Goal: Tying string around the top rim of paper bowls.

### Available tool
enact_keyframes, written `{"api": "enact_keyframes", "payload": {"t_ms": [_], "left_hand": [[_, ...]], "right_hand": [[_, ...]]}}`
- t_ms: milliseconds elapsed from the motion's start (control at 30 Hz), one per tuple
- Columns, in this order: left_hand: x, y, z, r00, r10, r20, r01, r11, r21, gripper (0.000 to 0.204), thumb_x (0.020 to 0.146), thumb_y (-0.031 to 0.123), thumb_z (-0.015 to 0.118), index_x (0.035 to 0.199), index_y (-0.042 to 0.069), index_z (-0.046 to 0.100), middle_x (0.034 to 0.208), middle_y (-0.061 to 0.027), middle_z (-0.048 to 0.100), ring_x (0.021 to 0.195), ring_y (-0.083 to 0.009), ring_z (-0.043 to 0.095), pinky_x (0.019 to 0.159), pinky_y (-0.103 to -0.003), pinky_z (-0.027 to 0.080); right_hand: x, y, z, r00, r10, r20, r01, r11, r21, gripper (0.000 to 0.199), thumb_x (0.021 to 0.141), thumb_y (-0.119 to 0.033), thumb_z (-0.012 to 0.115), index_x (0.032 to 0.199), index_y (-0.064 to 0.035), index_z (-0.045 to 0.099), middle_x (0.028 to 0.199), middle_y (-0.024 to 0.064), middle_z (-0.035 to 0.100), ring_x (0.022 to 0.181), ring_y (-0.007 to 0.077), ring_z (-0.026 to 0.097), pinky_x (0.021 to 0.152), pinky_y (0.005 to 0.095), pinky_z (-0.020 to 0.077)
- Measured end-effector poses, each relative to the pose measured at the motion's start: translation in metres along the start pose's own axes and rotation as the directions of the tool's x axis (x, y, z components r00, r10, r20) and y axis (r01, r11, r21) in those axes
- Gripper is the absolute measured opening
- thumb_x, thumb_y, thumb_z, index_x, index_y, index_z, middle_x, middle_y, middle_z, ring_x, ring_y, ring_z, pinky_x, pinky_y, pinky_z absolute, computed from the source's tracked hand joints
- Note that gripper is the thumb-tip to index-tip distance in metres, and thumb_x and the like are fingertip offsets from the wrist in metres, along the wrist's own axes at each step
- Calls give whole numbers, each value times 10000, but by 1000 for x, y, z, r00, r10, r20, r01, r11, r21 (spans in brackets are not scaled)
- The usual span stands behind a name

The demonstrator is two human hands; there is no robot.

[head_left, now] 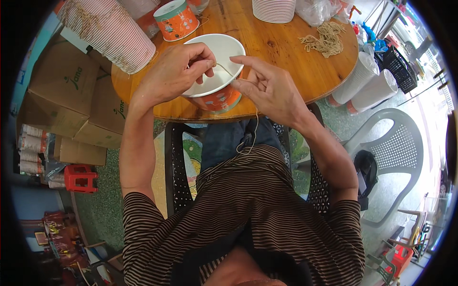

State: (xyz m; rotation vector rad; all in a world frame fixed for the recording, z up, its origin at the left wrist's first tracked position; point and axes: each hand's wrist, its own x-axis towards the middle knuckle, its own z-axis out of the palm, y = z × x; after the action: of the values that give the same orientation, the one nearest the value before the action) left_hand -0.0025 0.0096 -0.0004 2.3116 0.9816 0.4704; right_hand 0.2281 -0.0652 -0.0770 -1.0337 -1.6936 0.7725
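An orange printed paper bucket with a white inside stands upright at the near edge of the wooden table. Over its left side, my left hand is closed, thumb and forefinger pinching a thin beige string. The string runs across the bucket's mouth to my right hand at the right rim. There the thumb and bent fingers close on it, while the forefinger stretches out toward the left. Below the right hand the string's loose end hangs past the table edge and curls onto my lap. Whether it passes through the bucket wall is hidden.
A long stack of paper buckets leans at the left, beside a smaller orange tub. Another stack stands farther back. A tangled string pile lies right. Cardboard boxes flank the table; a grey plastic chair stands right.
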Motion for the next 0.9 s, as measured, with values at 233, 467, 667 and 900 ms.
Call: {"api": "enact_keyframes", "payload": {"t_ms": [233,467,667,900], "left_hand": [[-7,6,4,998,66,-18,-68,983,-170,132,1064,103,577,1040,-2,652,912,-22,706,729,-58,606,635,-223,491],[-3,-1,17,967,-55,-248,-38,934,-354,240,1008,203,688,1093,-18,726,913,-61,739,816,-89,670,690,-258,526],[-1,9,37,968,19,-250,-67,981,-183,246,931,210,783,1055,0,804,970,-77,784,865,-124,708,788,-288,560],[7,9,47,907,168,-387,-246,956,-162,169,947,140,770,1011,-14,797,959,-60,783,848,-114,714,774,-275,560]], "right_hand": [[13,1,6,995,93,-30,-93,996,-8,316,955,-257,775,1110,18,773,590,12,472,569,75,420,531,313,377],[11,9,17,984,114,-138,-77,965,250,263,982,-218,756,1035,35,801,710,-58,622,639,18,445,543,240,360],[10,7,17,984,95,-152,-54,966,253,248,991,-203,748,1008,39,799,726,-55,632,655,11,453,552,225,362],[4,14,14,990,118,-72,-93,953,288,244,1021,-149,686,1157,52,702,765,-50,596,674,28,482,587,221,414]]}}
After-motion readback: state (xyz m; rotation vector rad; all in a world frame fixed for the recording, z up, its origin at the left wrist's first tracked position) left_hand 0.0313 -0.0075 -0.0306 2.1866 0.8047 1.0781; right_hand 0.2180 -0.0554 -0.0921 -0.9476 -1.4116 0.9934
